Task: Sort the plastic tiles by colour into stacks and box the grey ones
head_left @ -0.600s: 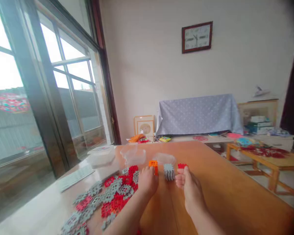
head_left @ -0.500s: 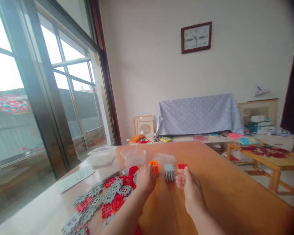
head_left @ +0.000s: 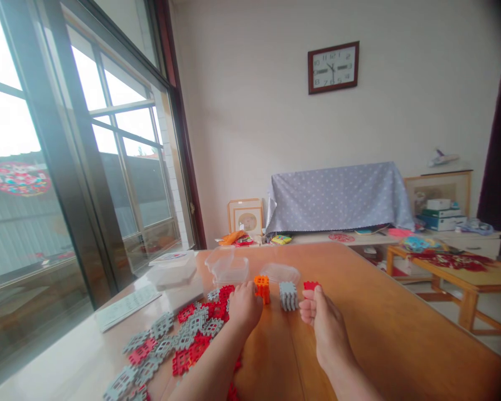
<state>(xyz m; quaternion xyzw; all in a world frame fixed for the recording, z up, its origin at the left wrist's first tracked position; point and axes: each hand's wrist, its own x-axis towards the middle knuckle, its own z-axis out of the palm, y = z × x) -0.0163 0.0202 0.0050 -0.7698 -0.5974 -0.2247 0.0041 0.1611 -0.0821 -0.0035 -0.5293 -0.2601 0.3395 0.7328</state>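
Note:
My left hand (head_left: 245, 306) is curled over the right edge of a pile of red and grey interlocking plastic building pieces (head_left: 192, 323). It is close to an upright orange stack of such pieces (head_left: 262, 288); its fingertips and anything in them are hidden. To the right stands a grey stack of the same pieces (head_left: 288, 296), between my two hands. My right hand (head_left: 328, 328) is closed, thumb up, at red interlocking pieces (head_left: 311, 285), whose top shows above the thumb and curled fingers. The rest of the red pieces is hidden behind the hand.
Clear plastic containers (head_left: 231, 270) and a clear lid (head_left: 280, 273) lie behind the stacks on the wooden table (head_left: 384, 323). White boxes (head_left: 173, 270) and a printed sheet (head_left: 127, 307) are at the left by the window. A low wooden bench (head_left: 467, 273) stands beyond the right edge.
My left hand has shifted slightly left, so more of the orange stack shows. My right hand stays by the red pieces. The view is sharper now.

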